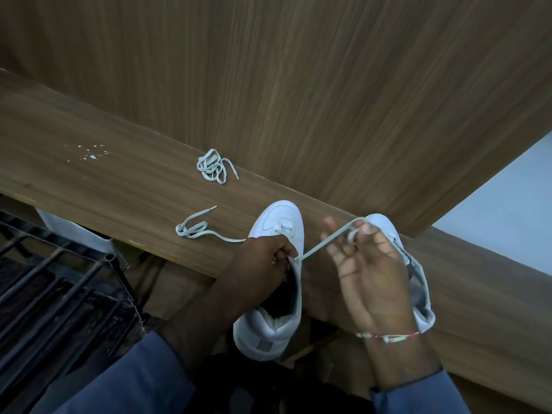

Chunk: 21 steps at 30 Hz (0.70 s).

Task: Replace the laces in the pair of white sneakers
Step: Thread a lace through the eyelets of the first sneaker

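Left hand (pixel 263 264) grips left sneaker (pixel 276 264) on wooden shelf (pixel 104 174) edge. Right hand (pixel 367 264) fingers pinch lace (pixel 328 237) tight, pulled right. Right sneaker (pixel 418 279) behind. Spare lace (pixel 213 167) bunched farther back.

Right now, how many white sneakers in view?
2. One white leather sneaker under the left hand at the wooden shelf edge; the other sneaker mostly hidden behind the right hand.

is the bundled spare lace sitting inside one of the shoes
No, the bundled lace lies on the wooden shelf, apart from both shoes.
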Each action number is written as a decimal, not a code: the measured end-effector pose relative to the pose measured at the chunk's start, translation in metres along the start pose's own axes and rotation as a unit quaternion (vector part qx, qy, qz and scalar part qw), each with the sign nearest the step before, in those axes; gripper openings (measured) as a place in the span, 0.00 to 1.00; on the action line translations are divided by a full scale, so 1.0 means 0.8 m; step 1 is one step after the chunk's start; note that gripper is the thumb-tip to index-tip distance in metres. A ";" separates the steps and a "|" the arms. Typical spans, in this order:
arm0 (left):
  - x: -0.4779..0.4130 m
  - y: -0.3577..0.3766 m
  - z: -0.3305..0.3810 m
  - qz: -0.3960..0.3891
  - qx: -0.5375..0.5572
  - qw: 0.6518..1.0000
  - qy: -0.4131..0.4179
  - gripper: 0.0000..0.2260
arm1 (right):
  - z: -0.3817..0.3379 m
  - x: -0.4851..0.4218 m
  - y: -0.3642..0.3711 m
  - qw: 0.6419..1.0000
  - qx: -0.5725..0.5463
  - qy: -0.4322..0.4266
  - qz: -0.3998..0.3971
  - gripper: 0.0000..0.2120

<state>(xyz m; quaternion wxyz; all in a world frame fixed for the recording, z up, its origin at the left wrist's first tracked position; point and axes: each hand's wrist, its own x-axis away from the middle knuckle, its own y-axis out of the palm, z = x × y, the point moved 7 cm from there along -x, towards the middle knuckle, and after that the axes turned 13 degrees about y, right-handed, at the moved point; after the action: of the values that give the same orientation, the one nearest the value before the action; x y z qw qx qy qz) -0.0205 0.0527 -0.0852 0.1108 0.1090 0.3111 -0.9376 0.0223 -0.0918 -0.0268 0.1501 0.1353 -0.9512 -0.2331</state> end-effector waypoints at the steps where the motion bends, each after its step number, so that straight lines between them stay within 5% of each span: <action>1: 0.000 0.001 -0.001 -0.004 -0.001 1.000 -0.002 0.09 | -0.006 0.003 0.007 0.998 -0.054 0.010 -0.018 0.11; 3: 0.000 0.001 -0.001 -0.004 0.007 1.000 -0.003 0.10 | -0.002 0.000 0.002 0.999 0.044 0.027 0.015 0.10; 4: 0.001 0.001 -0.001 -0.002 0.012 1.000 -0.003 0.10 | 0.002 -0.003 -0.006 0.971 0.232 0.007 0.059 0.09; 6: 0.000 0.001 -0.002 0.001 0.022 1.000 -0.006 0.11 | 0.017 -0.007 -0.003 0.794 0.599 -0.073 0.068 0.08; 7: 0.000 0.003 -0.002 0.000 0.023 1.000 -0.007 0.11 | 0.028 -0.008 -0.002 0.733 0.673 -0.090 0.052 0.08; 10: -0.001 0.002 -0.002 0.004 0.023 1.000 -0.006 0.10 | 0.035 -0.003 0.005 0.734 0.672 -0.100 0.020 0.09; 16: 0.002 0.001 -0.002 -0.001 0.018 1.000 -0.010 0.10 | 0.048 -0.008 0.013 0.632 0.772 -0.069 0.008 0.10; 18: 0.001 -0.003 -0.001 0.003 0.024 1.000 -0.012 0.10 | 0.040 -0.007 0.013 0.671 0.740 -0.047 0.023 0.12; 21: 0.000 -0.010 0.001 0.003 0.027 1.000 -0.009 0.10 | 0.025 -0.003 -0.004 0.925 0.369 0.079 0.036 0.16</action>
<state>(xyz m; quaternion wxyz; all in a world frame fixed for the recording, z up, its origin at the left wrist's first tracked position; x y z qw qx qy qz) -0.0228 0.0585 -0.0806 0.1137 0.1048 0.2846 -0.9461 0.0182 -0.0857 -0.0456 0.1727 0.1647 -0.9592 0.1517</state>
